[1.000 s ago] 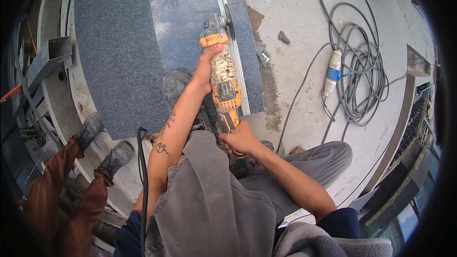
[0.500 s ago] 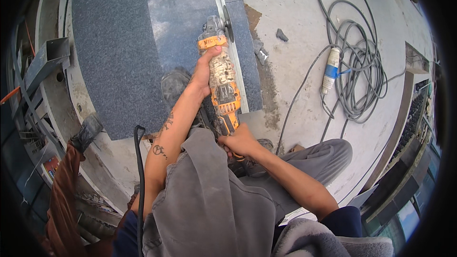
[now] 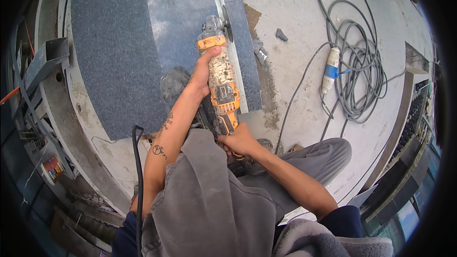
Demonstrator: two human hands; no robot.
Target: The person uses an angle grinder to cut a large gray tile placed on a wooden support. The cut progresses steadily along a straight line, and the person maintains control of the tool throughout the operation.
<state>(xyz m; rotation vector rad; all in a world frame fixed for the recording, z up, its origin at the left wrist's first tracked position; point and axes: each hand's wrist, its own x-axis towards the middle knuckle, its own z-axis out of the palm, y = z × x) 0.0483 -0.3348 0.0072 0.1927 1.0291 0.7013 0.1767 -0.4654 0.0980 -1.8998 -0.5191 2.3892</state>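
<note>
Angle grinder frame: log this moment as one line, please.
left hand grips angle grinder front | right hand grips rear | disc at metal guide strip on stone slab

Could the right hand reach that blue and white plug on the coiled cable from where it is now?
Probably not right away: the right hand grips the rear of the angle grinder, and the plug lies well off to the right across bare concrete, with nothing between.
</note>
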